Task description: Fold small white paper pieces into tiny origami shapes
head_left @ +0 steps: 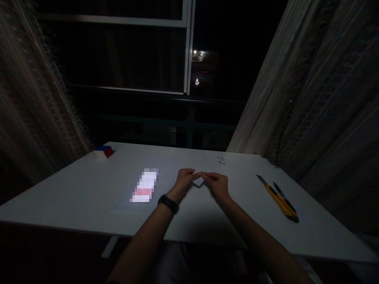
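Observation:
Both hands hold a small piece of white paper above the middle of the table. My left hand is closed on the paper's left and upper edge, with a dark band on the wrist. At its upper right corner, my right hand pinches the paper between thumb and finger. The fingertips of the two hands nearly meet there. One corner of the paper points down toward me. Whether it is folded is too dim to tell.
On the white table, a lit, blurred-out screen lies left of my hands. A colored cube sits at the far left. To the right lie a yellow utility knife and a dark pen. Small dark marks show farther back.

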Demonstrator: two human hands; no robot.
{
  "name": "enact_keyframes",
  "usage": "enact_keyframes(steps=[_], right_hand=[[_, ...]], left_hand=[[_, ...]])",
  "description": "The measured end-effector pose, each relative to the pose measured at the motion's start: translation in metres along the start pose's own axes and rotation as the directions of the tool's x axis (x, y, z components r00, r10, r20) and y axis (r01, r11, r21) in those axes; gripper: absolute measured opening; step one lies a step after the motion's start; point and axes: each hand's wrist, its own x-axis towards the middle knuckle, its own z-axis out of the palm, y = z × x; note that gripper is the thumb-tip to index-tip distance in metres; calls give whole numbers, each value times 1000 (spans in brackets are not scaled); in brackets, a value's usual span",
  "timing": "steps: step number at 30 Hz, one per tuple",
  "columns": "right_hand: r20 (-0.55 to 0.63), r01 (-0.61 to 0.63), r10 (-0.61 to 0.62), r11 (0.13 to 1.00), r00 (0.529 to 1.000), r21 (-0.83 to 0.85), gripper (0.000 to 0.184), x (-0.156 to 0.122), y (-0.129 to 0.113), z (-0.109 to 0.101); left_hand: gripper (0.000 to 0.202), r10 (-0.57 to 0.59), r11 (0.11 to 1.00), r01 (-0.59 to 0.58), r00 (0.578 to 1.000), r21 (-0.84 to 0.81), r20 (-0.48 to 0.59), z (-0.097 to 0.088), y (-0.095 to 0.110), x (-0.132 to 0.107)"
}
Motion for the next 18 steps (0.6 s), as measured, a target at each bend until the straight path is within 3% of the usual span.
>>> enact_keyframes(steps=[3, 10, 18], right_hand=[[6, -15, 15, 1000, 1000, 10, 19, 1, 2, 0], [28, -6, 6, 1000, 1000, 1, 18, 1, 3, -1], [-4, -23, 23, 1000, 1000, 21, 21, 2, 2, -2]], left_hand=[[35, -20, 998, 20, 1000, -51, -13, -1, 3, 0], [33, -32, 999, 32, 998, -1, -56, -4, -3, 7], [35, 33, 996, -29, 998, -86, 45, -3, 1, 1]])
